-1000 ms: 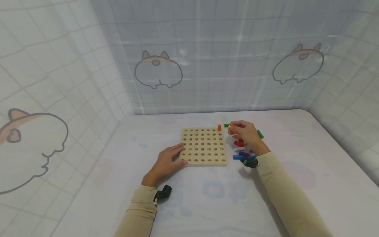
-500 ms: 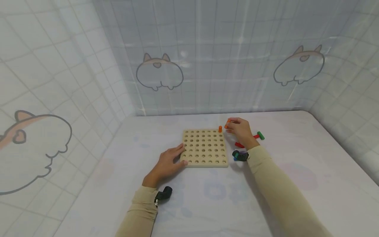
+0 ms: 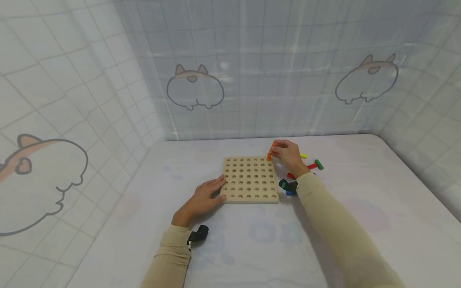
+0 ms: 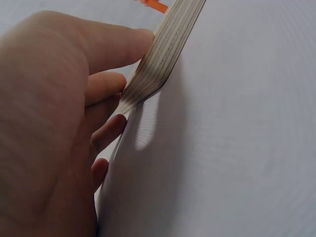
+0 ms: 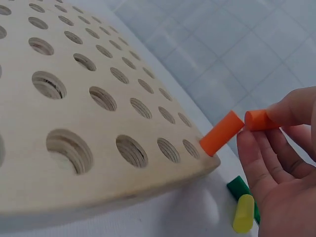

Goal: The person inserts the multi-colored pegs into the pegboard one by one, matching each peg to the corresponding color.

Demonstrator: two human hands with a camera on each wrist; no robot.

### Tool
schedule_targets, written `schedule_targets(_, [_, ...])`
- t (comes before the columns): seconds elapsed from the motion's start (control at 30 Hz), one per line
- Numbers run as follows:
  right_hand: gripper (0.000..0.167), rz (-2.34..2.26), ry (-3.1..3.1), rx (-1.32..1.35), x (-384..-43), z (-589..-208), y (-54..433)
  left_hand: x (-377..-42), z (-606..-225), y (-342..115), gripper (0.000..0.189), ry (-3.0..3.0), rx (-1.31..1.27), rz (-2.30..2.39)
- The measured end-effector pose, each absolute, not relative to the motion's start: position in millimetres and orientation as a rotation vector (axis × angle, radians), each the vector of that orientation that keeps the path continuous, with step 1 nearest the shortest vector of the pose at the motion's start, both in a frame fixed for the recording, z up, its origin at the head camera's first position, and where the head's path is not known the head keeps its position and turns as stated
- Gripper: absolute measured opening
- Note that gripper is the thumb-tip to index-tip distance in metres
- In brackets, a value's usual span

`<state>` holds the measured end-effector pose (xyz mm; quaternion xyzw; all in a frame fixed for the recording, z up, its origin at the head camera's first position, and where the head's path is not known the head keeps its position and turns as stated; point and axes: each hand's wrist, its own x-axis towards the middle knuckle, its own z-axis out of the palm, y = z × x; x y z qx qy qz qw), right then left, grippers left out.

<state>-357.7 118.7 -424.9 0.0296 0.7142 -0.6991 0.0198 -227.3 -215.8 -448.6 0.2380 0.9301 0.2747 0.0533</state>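
Note:
A square wooden pegboard with rows of round holes lies on the table. At its far right corner hole, one orange peg stands upright. My right hand pinches a second orange peg between thumb and fingertips, just above and beside the standing one. In the right wrist view the held peg lies sideways, its end very near the standing peg's top. My left hand rests against the board's left side with fingers extended, the thumb at the near left corner.
Loose pegs lie right of the board, partly hidden by my right arm: green, red, yellow and blue. A patterned white cloth covers the table; tiled-print curtains enclose it.
My right hand has moved left and slightly away from me, bringing the orange peg from the loose pegs to the board's far right corner. My left hand has stayed in place.

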Motion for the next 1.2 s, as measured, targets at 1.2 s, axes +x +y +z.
schedule_targets(1.2, [0.036, -1.749, 2.587, -0.327, -362, -445, 104, -229, -453, -213, 0.078, 2.881, 0.702, 0.793])
